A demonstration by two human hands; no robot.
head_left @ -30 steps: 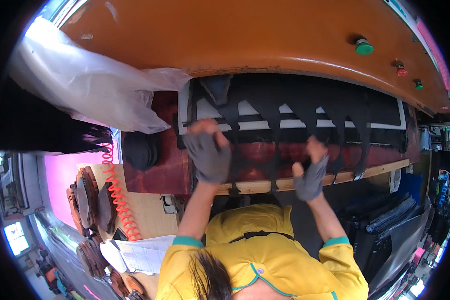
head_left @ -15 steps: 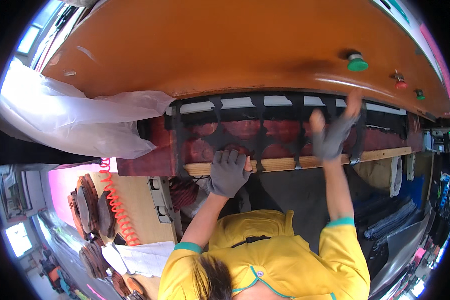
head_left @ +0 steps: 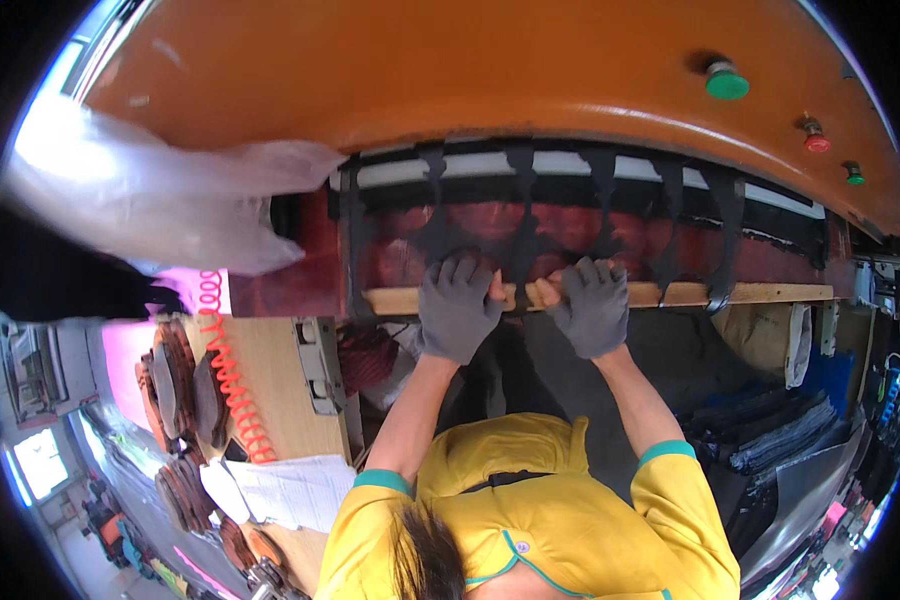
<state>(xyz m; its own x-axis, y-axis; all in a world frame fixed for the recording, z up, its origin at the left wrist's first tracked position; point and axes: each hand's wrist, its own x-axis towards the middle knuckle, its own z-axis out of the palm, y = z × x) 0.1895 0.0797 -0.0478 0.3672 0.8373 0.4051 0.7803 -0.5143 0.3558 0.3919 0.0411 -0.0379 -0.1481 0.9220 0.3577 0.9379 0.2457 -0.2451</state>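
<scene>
A long light wooden bar [head_left: 678,294] runs across in front of me, along the edge of a dark red, scuffed bed [head_left: 568,227]. Black sheet material [head_left: 523,212] with large cut-out gaps lies over the bed, and its narrow strips come down over the bar. My left hand [head_left: 458,312], in a grey glove with the thumb bare, is closed over the bar left of the middle. A short way to its right, my right hand [head_left: 590,310], gloved alike, also closes on the bar. Their fingertips point away from me and are partly hidden.
Overhanging the bed is a big orange machine panel [head_left: 420,65] with green [head_left: 727,82] and red [head_left: 816,140] buttons. Translucent plastic sheeting [head_left: 170,190] hangs at the left, above an orange coiled hose [head_left: 232,390], stacked sole-shaped pieces [head_left: 173,375] and white papers [head_left: 295,490]. Black sheets [head_left: 780,435] lie right.
My right hand, raised with fingers spread over the bed's right part, has come left and down onto the bar. My left hand keeps its hold. The view has shifted slightly.
</scene>
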